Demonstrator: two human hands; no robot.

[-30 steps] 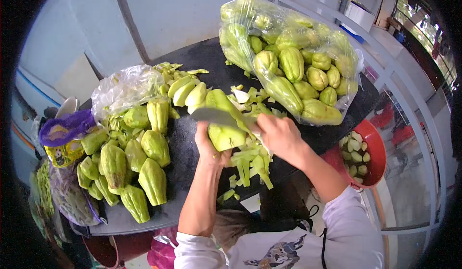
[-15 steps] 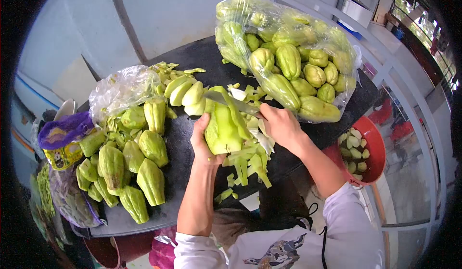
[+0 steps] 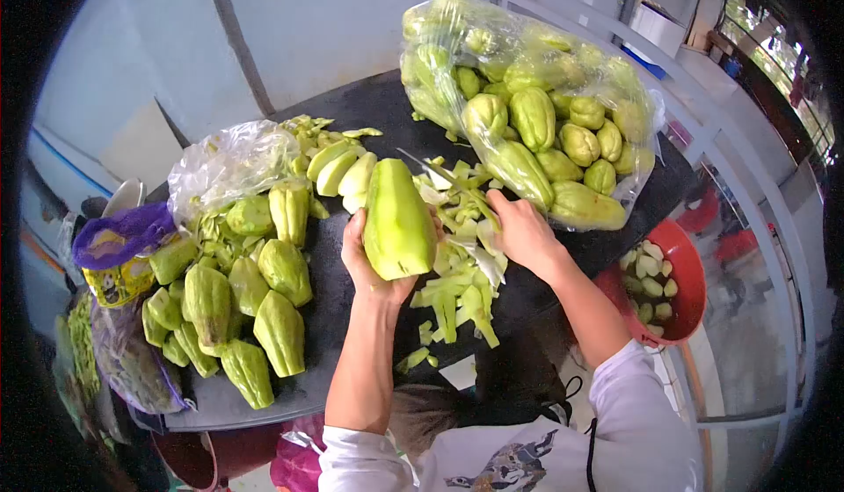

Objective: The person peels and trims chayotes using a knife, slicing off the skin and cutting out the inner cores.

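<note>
My left hand [image 3: 373,274] grips a pale green chayote [image 3: 397,221] from below, its skin mostly pared away and its cut end facing me. To the right, my right hand [image 3: 527,237] is closed on a knife [image 3: 444,174], whose blade points up and left, apart from the chayote. Long green peelings [image 3: 457,297] lie heaped on the black table under and beside the knife. Just beyond the held chayote, several peeled chayotes [image 3: 337,174] rest in a row. A pile of unpeeled chayotes [image 3: 207,306] sits to the left.
A clear plastic bag full of chayotes [image 3: 534,118] stands at the back right of the black table [image 3: 334,351]. Below the right edge is a red bucket [image 3: 688,272] with pale pieces inside. A crumpled plastic bag [image 3: 224,162] and a purple net bag [image 3: 132,360] are at left.
The knife has come away from the chayote toward the right, and the strip of peel hanging from it is off. My left hand has turned the chayote, showing a smooth pared side.
</note>
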